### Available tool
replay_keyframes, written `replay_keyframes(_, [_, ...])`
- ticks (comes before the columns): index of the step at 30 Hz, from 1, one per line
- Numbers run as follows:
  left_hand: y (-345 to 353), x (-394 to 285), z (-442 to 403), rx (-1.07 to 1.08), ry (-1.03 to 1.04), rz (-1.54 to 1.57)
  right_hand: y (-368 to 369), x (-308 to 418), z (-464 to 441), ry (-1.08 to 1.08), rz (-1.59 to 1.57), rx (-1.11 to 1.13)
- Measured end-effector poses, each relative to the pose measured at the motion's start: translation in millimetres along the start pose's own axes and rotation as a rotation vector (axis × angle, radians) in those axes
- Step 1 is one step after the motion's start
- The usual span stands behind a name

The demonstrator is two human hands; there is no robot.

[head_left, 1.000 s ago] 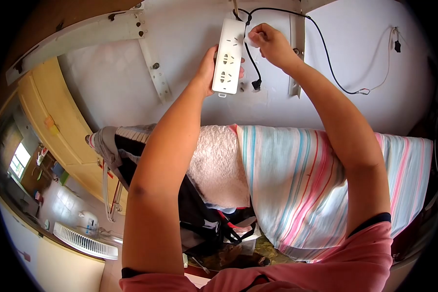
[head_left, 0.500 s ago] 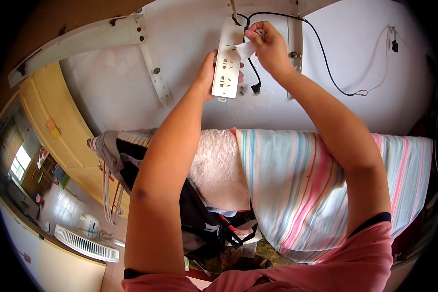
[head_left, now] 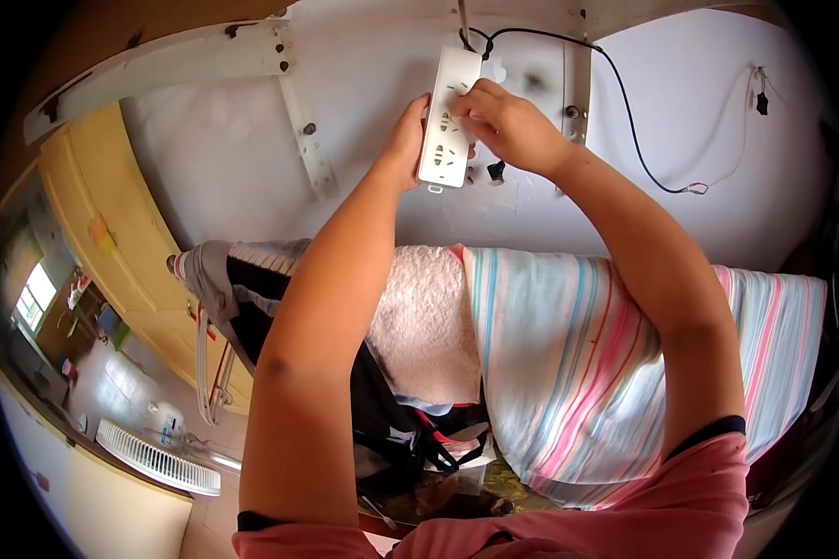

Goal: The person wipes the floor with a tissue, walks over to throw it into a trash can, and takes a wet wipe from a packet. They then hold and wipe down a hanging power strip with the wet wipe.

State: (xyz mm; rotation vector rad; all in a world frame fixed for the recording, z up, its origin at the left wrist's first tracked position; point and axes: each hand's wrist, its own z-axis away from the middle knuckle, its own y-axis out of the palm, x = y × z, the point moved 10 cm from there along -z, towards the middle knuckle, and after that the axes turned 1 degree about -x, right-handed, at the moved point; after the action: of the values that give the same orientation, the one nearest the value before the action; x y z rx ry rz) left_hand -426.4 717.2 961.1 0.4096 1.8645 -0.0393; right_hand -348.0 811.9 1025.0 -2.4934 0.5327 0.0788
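Observation:
My left hand point(head_left: 408, 142) is wrapped round the left side of a white power strip point(head_left: 446, 172), its fingertips showing past the right edge. The strip is held up nearly vertical, its socket face towards me. My right hand point(head_left: 513, 126) is closed, with its fingertips against the strip's face at the upper sockets. The white tissue it held earlier is mostly hidden by the fingers now. Behind the strip's top, a black cable point(head_left: 541, 34) runs along the wall. A black plug point(head_left: 496, 173) hangs just below my right hand.
A striped cloth point(head_left: 550, 354) and a fluffy pale towel point(head_left: 426, 326) hang over a rail below my arms. Metal brackets point(head_left: 306, 140) are fixed to the wall. A yellow cabinet point(head_left: 121, 214) stands left, with a white fan point(head_left: 158, 456) low down.
My right hand has moved down onto the strip's face, and its tissue has gone from plain sight. The left hand keeps its hold. The whole view has shifted slightly.

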Motion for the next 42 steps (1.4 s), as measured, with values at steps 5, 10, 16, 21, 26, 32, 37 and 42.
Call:
replay_keyframes(5, [2, 2, 5, -0.023, -0.043, -0.018, -5, 18, -10, 0.079, -0.263, -0.124])
replay_keyframes(10, [-7, 9, 8, -0.119, -0.120, 0.072, 25, 45, -2, -0.092, -0.144, 0.083])
replay_keyframes(16, [-3, 6, 5, -0.093, -0.063, -0.002, 15, 19, -12, 0.068, -0.114, 0.057])
replay_keyframes(21, [3, 4, 12, -0.094, -0.151, 0.073, 29, 59, 1, -0.185, -0.140, 0.212])
replay_keyframes(26, [-7, 7, 1, -0.092, -0.058, -0.018, 20, 18, -8, 0.133, -0.068, 0.157])
replay_keyframes(32, [-4, 4, 11, -0.145, -0.075, -0.032, 20, 23, -10, 0.095, -0.075, 0.174])
replay_keyframes(37, [-11, 10, -5, -0.095, -0.077, -0.014, 26, 25, -3, 0.048, -0.270, 0.316])
replay_keyframes(42, [2, 5, -7, 0.037, -0.015, 0.005, -17, -46, -2, 0.447, -0.280, -0.055])
